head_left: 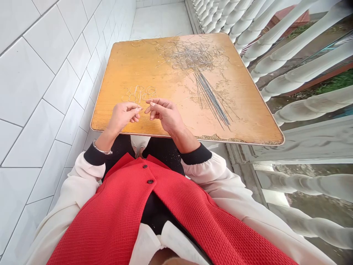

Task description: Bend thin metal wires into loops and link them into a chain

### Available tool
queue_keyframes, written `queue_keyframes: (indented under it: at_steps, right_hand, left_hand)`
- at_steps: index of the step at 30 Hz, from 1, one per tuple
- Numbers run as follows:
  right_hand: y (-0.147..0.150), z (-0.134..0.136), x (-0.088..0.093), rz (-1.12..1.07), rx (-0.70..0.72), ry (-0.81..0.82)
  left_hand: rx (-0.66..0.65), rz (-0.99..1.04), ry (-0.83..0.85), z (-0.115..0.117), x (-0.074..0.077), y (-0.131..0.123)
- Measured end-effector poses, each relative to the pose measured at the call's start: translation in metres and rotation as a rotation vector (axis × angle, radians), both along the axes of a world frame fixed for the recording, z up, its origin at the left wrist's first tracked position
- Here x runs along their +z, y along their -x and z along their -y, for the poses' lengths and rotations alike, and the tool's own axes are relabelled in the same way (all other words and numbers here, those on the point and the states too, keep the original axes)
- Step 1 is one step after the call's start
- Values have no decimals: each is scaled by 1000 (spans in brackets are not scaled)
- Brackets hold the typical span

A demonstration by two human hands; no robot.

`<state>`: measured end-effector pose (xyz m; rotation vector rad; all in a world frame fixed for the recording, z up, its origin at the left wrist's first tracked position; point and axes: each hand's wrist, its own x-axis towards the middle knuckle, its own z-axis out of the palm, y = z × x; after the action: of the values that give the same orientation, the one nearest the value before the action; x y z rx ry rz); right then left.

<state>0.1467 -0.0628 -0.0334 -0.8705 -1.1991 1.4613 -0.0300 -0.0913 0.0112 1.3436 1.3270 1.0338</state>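
Note:
My left hand (122, 117) pinches a thin silvery wire (137, 109) between thumb and fingertips, above the near edge of a worn wooden tabletop (143, 62). My right hand (162, 113) hovers just beside it, fingers loosely curled and nothing visible in them. Small wire loops (139, 94) lie in a cluster just beyond my hands. Farther back sits a tangled heap of thin wire (193, 56). A bundle of straight wires (212, 99) fans out toward the right of the tabletop.
A white tiled wall (55, 95) runs along the left side of the table. White balusters (298, 62) line the right side, with outdoor ground beyond them. The tabletop's near edge is chipped at the right. A tiled floor (160, 22) lies beyond the table.

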Motion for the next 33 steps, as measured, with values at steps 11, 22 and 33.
queue_keyframes:
  at_steps: [11, 22, 33]
  right_hand:
    - [7, 3, 13, 184, -15, -169]
    - [6, -9, 8, 6, -23, -50]
    - [8, -8, 10, 43, -47, 65]
  left_hand:
    - [-14, -995, -348, 11, -10, -14]
    - [-28, -324, -206, 15, -23, -12]
    - [-77, -948, -580, 27, -40, -14]
